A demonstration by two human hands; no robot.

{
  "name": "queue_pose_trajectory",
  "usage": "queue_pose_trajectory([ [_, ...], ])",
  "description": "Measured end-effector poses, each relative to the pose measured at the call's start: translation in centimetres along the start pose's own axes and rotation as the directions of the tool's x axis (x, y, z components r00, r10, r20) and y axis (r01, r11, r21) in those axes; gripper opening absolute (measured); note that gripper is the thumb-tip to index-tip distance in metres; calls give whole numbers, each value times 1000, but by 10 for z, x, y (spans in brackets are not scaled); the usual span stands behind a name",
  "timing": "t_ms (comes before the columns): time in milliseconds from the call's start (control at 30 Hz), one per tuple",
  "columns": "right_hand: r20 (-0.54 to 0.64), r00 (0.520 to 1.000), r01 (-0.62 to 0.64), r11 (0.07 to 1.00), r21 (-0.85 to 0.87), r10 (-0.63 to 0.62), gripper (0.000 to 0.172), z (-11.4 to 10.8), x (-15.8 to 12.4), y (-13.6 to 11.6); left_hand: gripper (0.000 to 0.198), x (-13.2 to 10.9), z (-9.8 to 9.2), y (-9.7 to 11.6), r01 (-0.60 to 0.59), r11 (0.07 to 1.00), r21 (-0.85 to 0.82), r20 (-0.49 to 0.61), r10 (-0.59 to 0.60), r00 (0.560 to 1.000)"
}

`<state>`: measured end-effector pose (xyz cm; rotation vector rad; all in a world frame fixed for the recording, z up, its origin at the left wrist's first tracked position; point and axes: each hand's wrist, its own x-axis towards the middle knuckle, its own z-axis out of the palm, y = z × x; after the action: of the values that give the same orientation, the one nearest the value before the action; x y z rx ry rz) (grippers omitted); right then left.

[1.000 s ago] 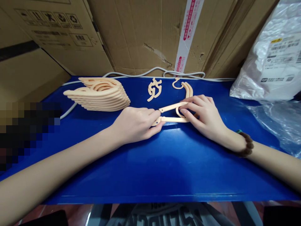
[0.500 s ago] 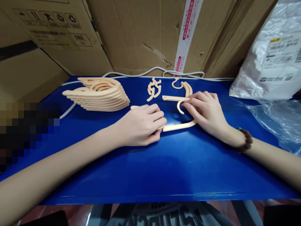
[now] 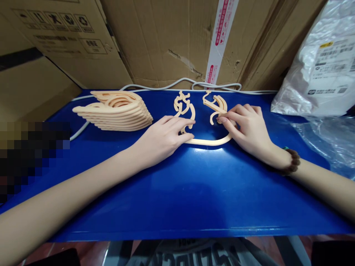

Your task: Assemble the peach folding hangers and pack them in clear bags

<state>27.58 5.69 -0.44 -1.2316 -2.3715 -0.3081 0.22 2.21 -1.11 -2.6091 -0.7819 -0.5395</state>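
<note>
A peach plastic folding hanger [image 3: 208, 142] stretches between my two hands, its long bar curving up toward the right. My left hand [image 3: 163, 138] pinches the left end, with fingers and thumb closed on it. A curved arm [image 3: 192, 112] stands up beside those fingertips. My right hand [image 3: 246, 123] is closed on the hanger's right side, where a straight arm [image 3: 215, 106] and a small curved hook [image 3: 212, 118] project from the fingers. The joint under the right fingers is hidden. Behind the hands lie loose hook pieces [image 3: 179, 99] and curved pieces [image 3: 221, 101].
A stack of peach folded hangers [image 3: 116, 114] sits at the left on the blue table [image 3: 177, 199]. White cable [image 3: 161, 88] runs along the back before cardboard boxes [image 3: 155, 40]. At the right are a white plastic package [image 3: 318, 74] and clear film [image 3: 318, 136].
My left hand has moved up slightly, uncovering the curved arm by its fingertips. The straight arm at my right hand has swung upward, and the long bar has shifted a little away from me.
</note>
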Motion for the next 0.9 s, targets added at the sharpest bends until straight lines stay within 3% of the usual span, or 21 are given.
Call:
queue_pose_trajectory([
  [333, 48, 998, -27, 1000, -14, 28, 35, 0, -1, -3, 32, -7, 3, -3, 143, 982, -123, 50, -138, 989],
  [533, 85, 995, -50, 998, -25, 52, 34, -1, 0, -4, 29, -6, 3, -4, 145, 969, -198, 68, -133, 989],
  [900, 103, 992, -69, 997, -27, 71, 30, 0, 0, -4, 25, -2, 3, -1, 62, 995, -80, -9, -63, 998],
])
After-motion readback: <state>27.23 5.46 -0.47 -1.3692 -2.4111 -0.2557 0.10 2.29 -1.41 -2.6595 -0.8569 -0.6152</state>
